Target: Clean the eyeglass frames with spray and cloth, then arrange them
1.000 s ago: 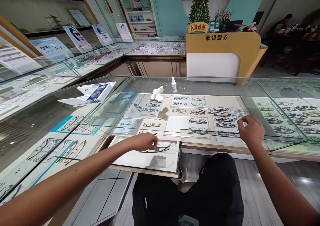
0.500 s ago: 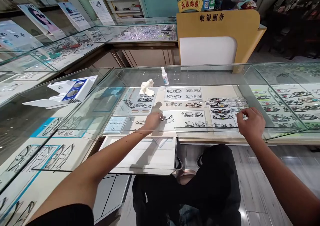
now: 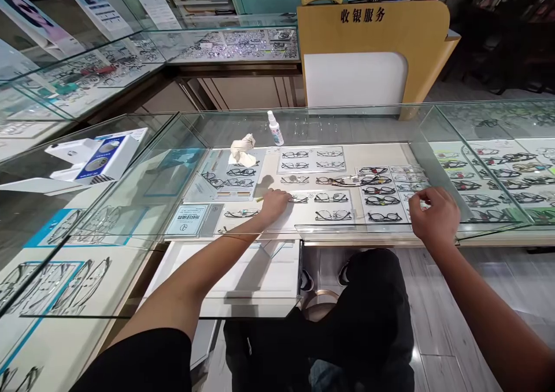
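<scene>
My left hand [image 3: 275, 205] is stretched over the glass counter top, its fingers bent and closed. A thin yellowish tip [image 3: 259, 199] shows just left of it; whether the hand holds it I cannot tell. Around that hand, pairs of glasses [image 3: 333, 198] lie in rows under the glass. My right hand [image 3: 435, 218] rests by the counter's front edge, curled into a loose fist with nothing visible in it. A crumpled white cloth [image 3: 243, 151] and a small white spray bottle [image 3: 275, 129] stand on the glass farther back.
An opened white and blue box [image 3: 102, 159] sits on the counter to the left. Below the glass, a white drawer [image 3: 260, 276] is pulled out beside my legs. More display cases run left and right. A yellow cashier desk [image 3: 359, 33] stands behind.
My left hand has moved slightly to the right over the glasses, and the yellowish tip now shows beside it. My right hand stays put. The view has tilted down a little.
</scene>
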Action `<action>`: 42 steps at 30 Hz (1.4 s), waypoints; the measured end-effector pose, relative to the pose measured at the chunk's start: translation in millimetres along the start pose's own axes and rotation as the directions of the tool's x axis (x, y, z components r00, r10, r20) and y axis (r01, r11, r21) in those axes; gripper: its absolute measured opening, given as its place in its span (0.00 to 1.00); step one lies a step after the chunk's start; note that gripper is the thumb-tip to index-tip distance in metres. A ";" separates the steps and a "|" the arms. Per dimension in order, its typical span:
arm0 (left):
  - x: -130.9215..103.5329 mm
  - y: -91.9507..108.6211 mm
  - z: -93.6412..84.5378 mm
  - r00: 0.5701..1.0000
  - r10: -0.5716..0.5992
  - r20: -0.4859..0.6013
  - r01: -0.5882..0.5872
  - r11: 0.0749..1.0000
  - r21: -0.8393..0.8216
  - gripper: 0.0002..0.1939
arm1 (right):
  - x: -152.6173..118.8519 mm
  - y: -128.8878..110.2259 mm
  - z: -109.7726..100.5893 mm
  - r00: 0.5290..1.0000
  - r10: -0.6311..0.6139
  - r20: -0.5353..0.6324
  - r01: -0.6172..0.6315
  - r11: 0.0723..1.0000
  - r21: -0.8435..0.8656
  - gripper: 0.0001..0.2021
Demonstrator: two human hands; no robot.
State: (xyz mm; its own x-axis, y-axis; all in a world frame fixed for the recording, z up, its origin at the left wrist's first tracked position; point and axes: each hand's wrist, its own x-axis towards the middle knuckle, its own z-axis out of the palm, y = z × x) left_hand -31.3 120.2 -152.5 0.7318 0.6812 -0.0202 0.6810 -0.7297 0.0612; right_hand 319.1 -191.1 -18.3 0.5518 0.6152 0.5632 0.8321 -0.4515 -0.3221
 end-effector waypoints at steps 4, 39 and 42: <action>1.1 2.3 -0.4 1.000 -0.008 0.023 0.008 1.000 -0.007 0.19 | 0.3 -1.0 -0.9 0.999 0.025 0.027 -0.025 1.000 0.007 0.09; -158.7 41.6 -133.5 0.730 0.111 0.675 -0.021 0.990 -0.140 0.12 | -0.3 1.9 5.0 1.000 -0.009 -0.010 0.009 1.000 0.030 0.09; -174.3 63.3 -182.1 0.560 0.344 0.754 -0.028 0.917 -0.398 0.15 | 0.0 -0.6 3.4 1.000 -0.004 -0.004 0.004 1.000 0.019 0.10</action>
State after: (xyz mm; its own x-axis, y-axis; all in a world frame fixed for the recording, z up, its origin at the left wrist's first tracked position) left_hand -120.6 -34.1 36.6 0.6643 0.0860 -0.7425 0.5930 -0.6653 0.4535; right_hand 318.8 -188.6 -20.6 0.5479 0.6148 0.5672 0.8354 -0.4366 -0.3338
